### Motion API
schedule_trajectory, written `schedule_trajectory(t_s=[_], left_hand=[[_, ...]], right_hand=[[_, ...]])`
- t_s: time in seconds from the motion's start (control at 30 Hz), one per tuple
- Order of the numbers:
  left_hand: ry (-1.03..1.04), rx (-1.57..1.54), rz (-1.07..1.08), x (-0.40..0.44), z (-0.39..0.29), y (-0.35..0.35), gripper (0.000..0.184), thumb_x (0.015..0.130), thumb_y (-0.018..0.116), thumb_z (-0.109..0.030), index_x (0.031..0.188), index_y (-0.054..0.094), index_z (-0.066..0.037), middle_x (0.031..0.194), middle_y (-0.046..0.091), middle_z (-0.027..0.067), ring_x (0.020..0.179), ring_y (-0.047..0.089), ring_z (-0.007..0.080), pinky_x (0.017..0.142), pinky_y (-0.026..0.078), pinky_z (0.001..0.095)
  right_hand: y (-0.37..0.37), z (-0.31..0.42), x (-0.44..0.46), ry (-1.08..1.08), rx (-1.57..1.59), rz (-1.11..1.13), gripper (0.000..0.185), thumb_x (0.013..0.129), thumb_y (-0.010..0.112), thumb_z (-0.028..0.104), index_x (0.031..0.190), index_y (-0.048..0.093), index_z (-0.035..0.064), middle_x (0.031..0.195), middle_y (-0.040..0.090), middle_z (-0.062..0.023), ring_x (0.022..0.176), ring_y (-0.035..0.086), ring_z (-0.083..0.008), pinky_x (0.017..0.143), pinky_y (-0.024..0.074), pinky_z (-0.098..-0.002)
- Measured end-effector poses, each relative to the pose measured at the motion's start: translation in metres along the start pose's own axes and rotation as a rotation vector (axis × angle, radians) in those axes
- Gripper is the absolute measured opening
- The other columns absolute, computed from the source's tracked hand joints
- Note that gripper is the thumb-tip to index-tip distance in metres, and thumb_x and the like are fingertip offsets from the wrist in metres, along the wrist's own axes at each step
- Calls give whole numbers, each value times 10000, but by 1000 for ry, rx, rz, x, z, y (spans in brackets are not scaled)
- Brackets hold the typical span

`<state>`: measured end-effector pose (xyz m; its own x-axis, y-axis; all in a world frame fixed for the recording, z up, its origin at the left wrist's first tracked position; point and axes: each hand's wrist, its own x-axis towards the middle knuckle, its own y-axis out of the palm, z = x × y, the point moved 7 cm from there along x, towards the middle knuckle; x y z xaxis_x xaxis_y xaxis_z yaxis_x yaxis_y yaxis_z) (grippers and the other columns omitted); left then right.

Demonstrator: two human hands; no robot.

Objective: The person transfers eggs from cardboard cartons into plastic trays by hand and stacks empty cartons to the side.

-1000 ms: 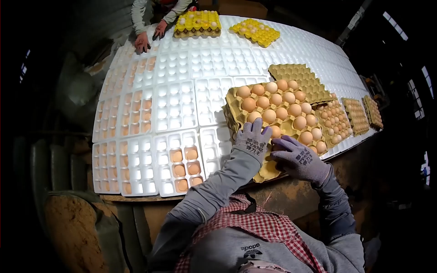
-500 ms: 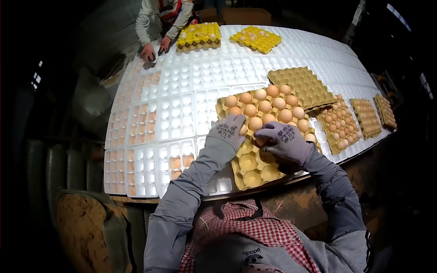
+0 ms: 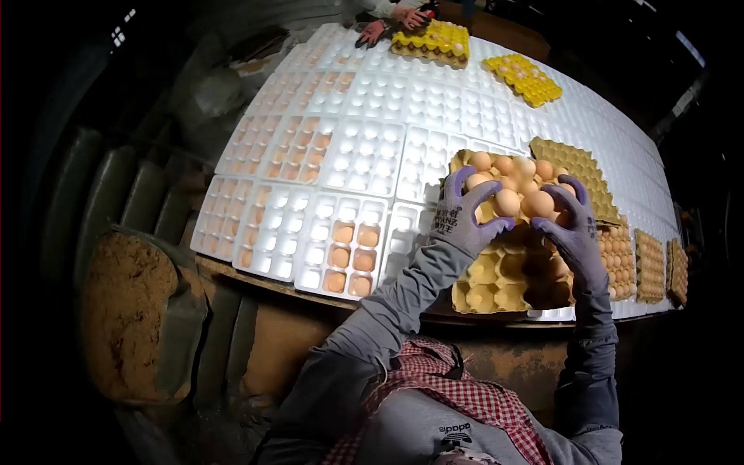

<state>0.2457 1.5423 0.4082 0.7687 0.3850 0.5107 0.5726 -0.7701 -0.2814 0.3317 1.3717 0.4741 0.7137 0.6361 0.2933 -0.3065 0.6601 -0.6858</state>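
Observation:
My left hand (image 3: 465,213), in a grey-purple glove, is closed around brown eggs, one egg (image 3: 508,203) showing between its thumb and fingers. My right hand (image 3: 572,225), gloved alike, grips another egg (image 3: 537,204) by its thumb and fingers. Both hands are over a tan pulp egg tray (image 3: 496,273). The tray's near cups hold no eggs on the left, while eggs fill much of its far part. To the left, a white foam tray (image 3: 316,232) has several eggs in its right-hand cups.
White trays cover the table, with eggs in those at the left (image 3: 225,213). An empty pulp tray (image 3: 573,174) and egg-filled trays (image 3: 649,265) are at the right. A co-worker's hands (image 3: 387,27) are beside yellow trays (image 3: 434,40) at the back. The table's front edge (image 3: 271,288) is near me.
The view has shifted, so the table appears farther right. My hands have come up from the pulp tray's cups with eggs in them. The co-worker's one hand has moved to the yellow trays.

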Motion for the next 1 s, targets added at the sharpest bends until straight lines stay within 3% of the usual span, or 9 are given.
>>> schedule_trajectory(t_s=[0.1,0.23,0.33,0.4,0.57,0.7,0.8,0.9,1.0], left_hand=[[-184,162,-139,-77,22,-91,590,707,860,-249,1234,626,-125,1349,414,193,1230,463,370,1012,434,447],[-374,646,-334,-192,87,-193,465,797,789,-236,1219,631,-119,1352,409,219,1206,462,413,987,445,460],[-600,973,-182,-221,121,-216,391,851,730,-255,1207,638,-120,1342,413,244,1172,465,446,972,449,473],[-527,875,-222,-224,124,-221,396,888,677,-248,1259,601,-133,1335,416,270,1154,463,465,957,445,506],[-512,529,-413,-188,136,-263,518,897,652,-185,1361,466,-50,1284,479,238,1126,542,405,935,479,460],[-506,685,-139,-169,212,-271,416,892,653,-233,1262,564,-64,1190,595,148,1077,590,362,894,502,426],[-607,434,67,-158,230,-268,454,845,708,-282,1255,620,-107,1181,608,141,1071,608,318,901,504,393],[-355,223,-304,-133,230,-274,427,864,660,-155,1273,606,-43,1281,551,187,1193,543,338,949,494,406],[-283,395,-120,-116,259,-253,434,925,588,-190,1340,552,-68,1412,477,180,1320,434,364,1076,366,468]], right_hand=[[65,70,-37,139,637,97,544,736,819,189,1235,627,90,1323,439,-154,1187,541,-274,942,494,-409],[244,105,-51,8,381,391,619,718,828,335,1255,606,123,1305,442,-165,1192,515,-337,943,492,-434],[346,110,-30,-86,86,390,555,776,763,359,1258,562,172,1307,430,-184,1161,512,-407,920,497,-470],[401,100,-22,-185,-131,462,519,826,703,309,1293,510,190,1338,404,-197,1168,510,-436,902,501,-487],[417,96,28,-214,-233,464,327,897,608,259,1214,582,181,1161,594,-115,1043,593,-350,839,514,-439],[427,91,61,-218,-195,627,221,901,614,296,1064,683,165,1037,665,-82,997,617,-318,849,516,-413],[408,95,88,-209,-62,255,266,903,623,294,1103,676,127,1054,666,-97,1041,595,-321,874,506,-410],[439,77,85,-368,-96,370,368,950,551,279,1274,571,105,1304,546,-132,1310,415,-375,1107,335,-466],[445,48,69,-273,-250,413,447,980,477,315,1379,494,116,1445,453,-138,1409,318,-380,1180,185,-532]])
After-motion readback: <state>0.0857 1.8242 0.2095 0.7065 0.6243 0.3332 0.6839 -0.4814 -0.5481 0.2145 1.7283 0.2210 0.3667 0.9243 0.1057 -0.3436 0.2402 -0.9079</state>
